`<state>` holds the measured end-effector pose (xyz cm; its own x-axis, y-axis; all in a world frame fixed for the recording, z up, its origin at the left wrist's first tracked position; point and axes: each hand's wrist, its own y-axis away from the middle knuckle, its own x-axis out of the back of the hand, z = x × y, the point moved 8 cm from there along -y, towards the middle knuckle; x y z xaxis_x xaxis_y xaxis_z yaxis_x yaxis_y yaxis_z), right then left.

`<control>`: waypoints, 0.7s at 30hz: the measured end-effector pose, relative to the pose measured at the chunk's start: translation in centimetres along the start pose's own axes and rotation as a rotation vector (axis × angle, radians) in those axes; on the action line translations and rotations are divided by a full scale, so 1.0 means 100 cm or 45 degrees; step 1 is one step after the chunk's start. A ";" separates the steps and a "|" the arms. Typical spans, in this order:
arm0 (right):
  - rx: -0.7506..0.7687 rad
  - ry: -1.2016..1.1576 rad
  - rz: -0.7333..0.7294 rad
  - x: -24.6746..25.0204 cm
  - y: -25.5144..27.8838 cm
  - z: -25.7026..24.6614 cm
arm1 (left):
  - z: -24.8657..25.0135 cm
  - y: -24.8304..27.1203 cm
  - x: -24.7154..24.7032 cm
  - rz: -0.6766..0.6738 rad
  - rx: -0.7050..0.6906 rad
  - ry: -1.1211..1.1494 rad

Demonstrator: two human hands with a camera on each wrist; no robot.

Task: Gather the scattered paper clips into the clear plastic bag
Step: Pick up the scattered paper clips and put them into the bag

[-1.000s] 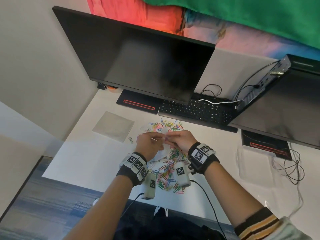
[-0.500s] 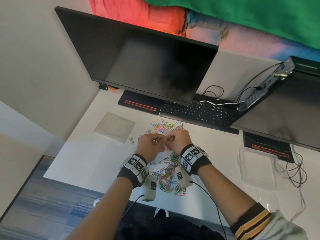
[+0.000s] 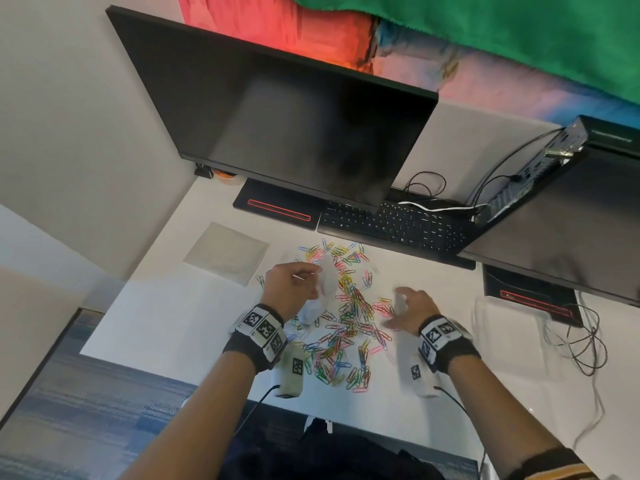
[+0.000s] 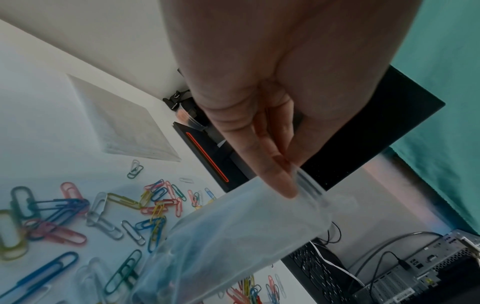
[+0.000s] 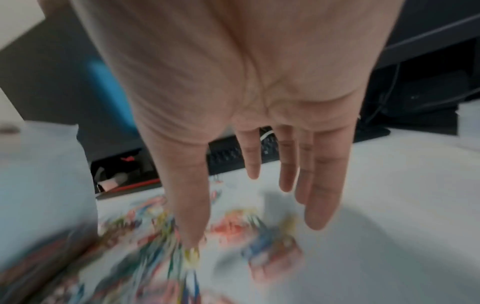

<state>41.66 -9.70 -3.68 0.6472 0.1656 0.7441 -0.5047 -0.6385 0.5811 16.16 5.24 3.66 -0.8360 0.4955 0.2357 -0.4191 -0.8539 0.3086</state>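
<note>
Many coloured paper clips [image 3: 349,317] lie scattered on the white desk [image 3: 194,320], also seen as paper clips [image 4: 64,214] in the left wrist view. My left hand [image 3: 294,287] pinches the rim of the clear plastic bag [image 3: 323,289] and holds it above the left side of the pile; the bag [image 4: 233,236] hangs down from the fingers [image 4: 275,181]. My right hand [image 3: 405,311] hovers open at the pile's right edge, fingers [image 5: 322,195] spread and straight, holding nothing. The right wrist view is blurred by motion.
A black keyboard [image 3: 398,226] lies just beyond the clips, under a large monitor [image 3: 284,119]. A second monitor [image 3: 568,216] stands at the right with loose cables [image 3: 581,341] below it. A flat grey square sheet [image 3: 227,252] lies left of the pile.
Both hands were together on the bag's rim. The right hand has let go and swung right and down toward the clips; the left hand still holds the bag.
</note>
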 end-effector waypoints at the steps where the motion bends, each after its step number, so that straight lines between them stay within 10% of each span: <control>1: 0.038 0.004 0.004 -0.008 -0.001 0.003 | 0.000 0.000 0.001 0.001 -0.003 0.004; 12: 0.560 0.357 0.269 -0.039 -0.001 -0.075 | -0.003 0.009 0.004 0.005 -0.006 0.057; 21: 0.331 0.003 0.324 -0.014 -0.002 -0.049 | -0.006 0.009 0.002 0.001 -0.015 0.021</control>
<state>38.04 -6.15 -3.21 0.5182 -0.0214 0.8550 -0.4870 -0.8292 0.2744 15.40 4.47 3.40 -0.8419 0.4924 0.2206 -0.4228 -0.8561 0.2973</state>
